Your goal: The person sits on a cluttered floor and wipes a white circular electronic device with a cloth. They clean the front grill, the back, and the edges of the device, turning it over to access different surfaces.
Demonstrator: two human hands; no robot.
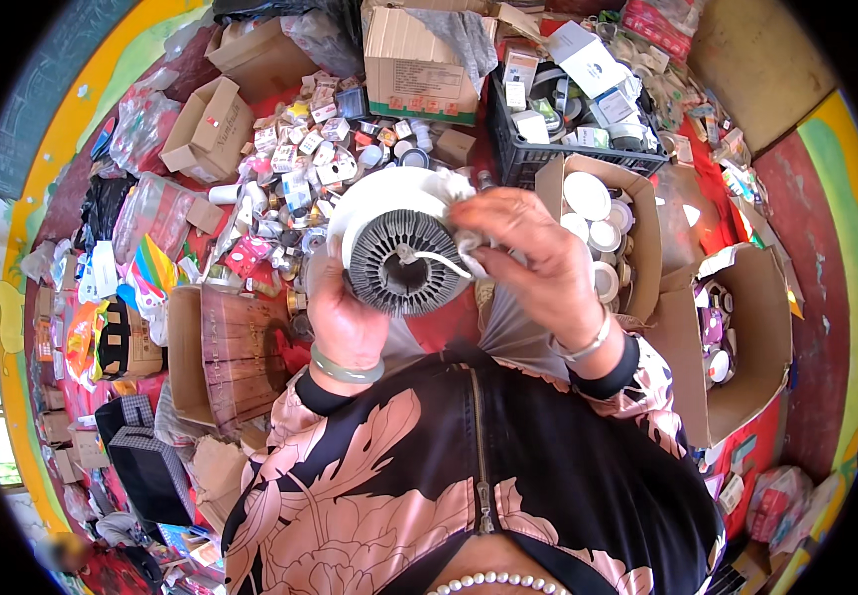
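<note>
In front of my chest I hold a round downlight (371, 260) with a dark finned heat sink, a wide white rim and a white cable (447, 260) curving out of its middle. My left hand (345, 317) grips its left side, the fingers mostly hidden beneath the rim. At its right side my right hand (540, 253) is closed on a crumpled white cloth (471, 250), which touches the rim and the heat sink. The face of the light is turned away from me.
Beyond my hands lies a heap of small boxes and jars (325, 149). A black crate (588, 157) stands at the far right. Open cartons flank me: one with white round lids (590, 196), another (746, 397) with purple-and-white items, and a brown one (241, 347) at left.
</note>
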